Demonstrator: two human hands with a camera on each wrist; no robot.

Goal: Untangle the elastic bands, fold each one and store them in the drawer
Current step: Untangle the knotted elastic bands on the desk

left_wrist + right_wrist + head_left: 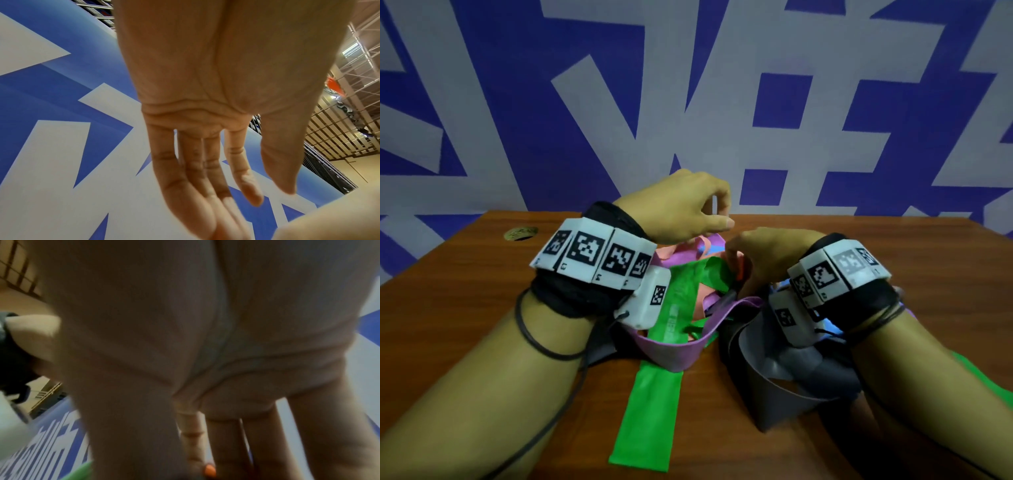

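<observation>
Bands: we saw them knotted on tabletop, so hands met there.
L hand: fingers straight, held nothing.
R hand: pinched orange bit.

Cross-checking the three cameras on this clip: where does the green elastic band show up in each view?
Head: the green elastic band runs from the tangle at centre down to the lower middle, flat on the wooden table.
Left wrist: not in it; only the left hand with straight fingers.
Right wrist: a blurred green sliver at the bottom edge, left of centre.
Shared landmark: the blue-and-white patterned wall.
</observation>
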